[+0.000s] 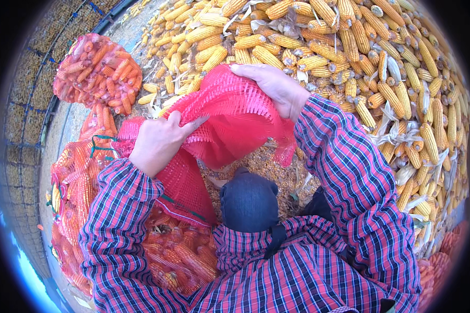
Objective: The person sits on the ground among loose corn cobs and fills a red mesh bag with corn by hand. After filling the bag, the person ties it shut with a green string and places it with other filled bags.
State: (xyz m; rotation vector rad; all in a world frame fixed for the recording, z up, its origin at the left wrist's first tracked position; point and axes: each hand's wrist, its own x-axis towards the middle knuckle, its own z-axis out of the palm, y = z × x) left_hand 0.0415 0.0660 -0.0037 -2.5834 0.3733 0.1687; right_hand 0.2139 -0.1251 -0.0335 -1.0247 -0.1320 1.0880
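Both my hands are on a red mesh bag that looks slack, its cloth bunched and spread between them above my knee. My left hand grips the bag's left part with most fingers curled, while one finger stretches right along the mesh. At the upper edge my right hand pinches the bag, its thumb showing and the other fingers mostly hidden by the mesh. A green drawstring lies along the lower edge. Just beyond my right hand rises a large heap of yellow corn cobs.
A filled mesh bag of cobs stands at the far left. Another full bag is nearer on the left, and cobs in red mesh lie beside my leg. Loose kernels cover the ground ahead of my knee. Corn-filled wire racks stand along the left.
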